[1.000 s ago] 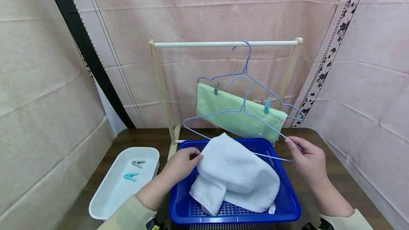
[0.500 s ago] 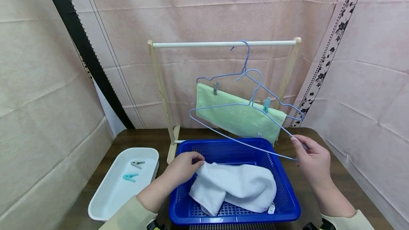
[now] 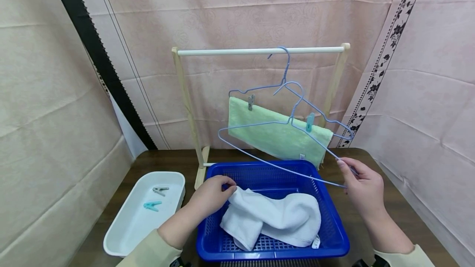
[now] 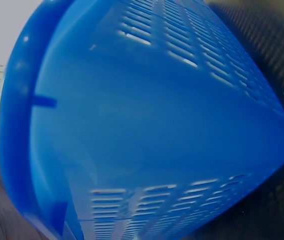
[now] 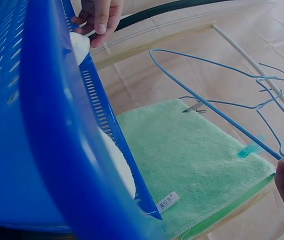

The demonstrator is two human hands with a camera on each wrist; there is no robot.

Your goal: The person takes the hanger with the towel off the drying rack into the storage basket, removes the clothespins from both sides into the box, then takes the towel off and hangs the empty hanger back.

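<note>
My left hand (image 3: 213, 195) pinches a corner of a white towel (image 3: 278, 213), which lies crumpled in the blue plastic basket (image 3: 272, 254). With thumb and fingers, my right hand (image 3: 363, 184) grips one end of a blue wire hanger (image 3: 256, 124), held up over the basket's far part with its hook toward the rack. In the right wrist view the hanger (image 5: 207, 104) runs bare from the fingers. Behind it a green towel (image 3: 267, 135) hangs from a second blue hanger (image 3: 256, 89), fastened by a grey clothespin (image 3: 251, 102) and a teal clothespin (image 3: 310, 122).
The second hanger hooks over the white bar (image 3: 222, 52) of a wooden-legged rack (image 3: 184, 90). Left of the basket, a white tray (image 3: 126, 226) holds a grey clothespin (image 3: 160, 190) and a teal clothespin (image 3: 152, 205). The basket's side wall (image 4: 147, 115) fills the left wrist view.
The raised part of the white towel, which covered the held hanger's lower bar, has dropped into the basket. The hanger shifted slightly up and right; its bar now shows. Over the last half second little moved.
</note>
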